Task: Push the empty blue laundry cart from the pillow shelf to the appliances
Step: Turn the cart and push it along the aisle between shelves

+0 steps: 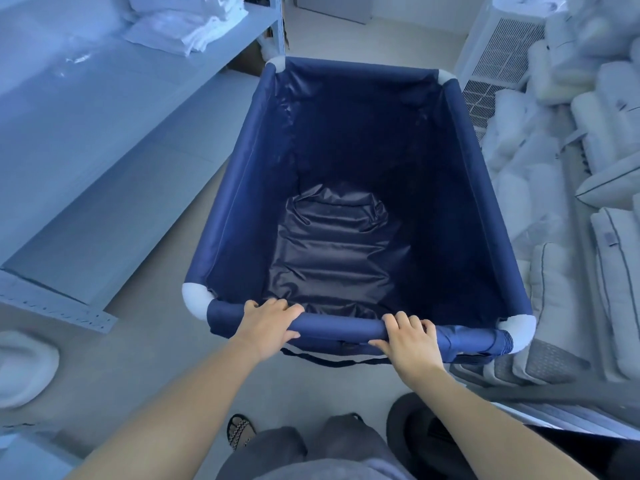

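The left hand (268,322) and right hand (408,337) wrap tight around the near bar of the empty blue cart (346,216), ready to push it. Pillows (561,188) are stacked close on its right.

Both arms bare, extended forward and slightly down, converging from the lower frame edge. Left hand (268,325): palm down, fingers curled over the top of the rail, thumb tucked under the near side. Right hand (408,339): same overhand grip, fingers wrapped over, thumb pointing inward along the near side. Hands level, well apart. Wrists near straight. Forearms unsleeved.
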A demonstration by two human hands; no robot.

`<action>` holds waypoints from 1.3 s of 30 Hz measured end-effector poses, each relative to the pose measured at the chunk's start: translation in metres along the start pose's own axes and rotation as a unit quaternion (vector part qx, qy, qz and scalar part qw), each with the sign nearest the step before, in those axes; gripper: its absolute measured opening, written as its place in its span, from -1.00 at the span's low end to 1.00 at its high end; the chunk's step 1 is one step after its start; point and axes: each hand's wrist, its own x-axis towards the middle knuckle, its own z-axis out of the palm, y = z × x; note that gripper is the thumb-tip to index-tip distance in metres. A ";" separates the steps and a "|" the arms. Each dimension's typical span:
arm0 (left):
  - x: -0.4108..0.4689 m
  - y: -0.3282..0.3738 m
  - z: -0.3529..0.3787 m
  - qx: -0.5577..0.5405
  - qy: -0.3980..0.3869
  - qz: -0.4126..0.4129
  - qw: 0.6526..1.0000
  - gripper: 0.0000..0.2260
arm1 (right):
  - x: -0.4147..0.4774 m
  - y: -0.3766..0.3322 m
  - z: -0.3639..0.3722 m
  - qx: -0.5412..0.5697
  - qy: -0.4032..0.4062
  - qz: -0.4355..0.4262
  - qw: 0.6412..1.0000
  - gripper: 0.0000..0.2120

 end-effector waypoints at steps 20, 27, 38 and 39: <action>0.035 -0.134 -0.031 0.031 -0.078 0.054 0.995 -0.75 | 0.055 -0.111 -0.028 0.071 -0.051 0.049 0.995 -0.49; 0.060 -0.142 -0.034 0.030 -0.039 0.076 0.996 -0.70 | 0.080 -0.101 -0.034 0.094 -0.054 0.050 0.993 -0.47; 0.091 -0.149 -0.039 0.027 0.055 0.067 0.996 -0.63 | 0.121 -0.089 -0.044 0.073 -0.006 0.061 0.995 -0.40; 0.096 -0.149 -0.040 0.031 0.054 0.066 0.996 -0.62 | 0.125 -0.087 -0.044 0.072 0.008 0.054 0.996 -0.41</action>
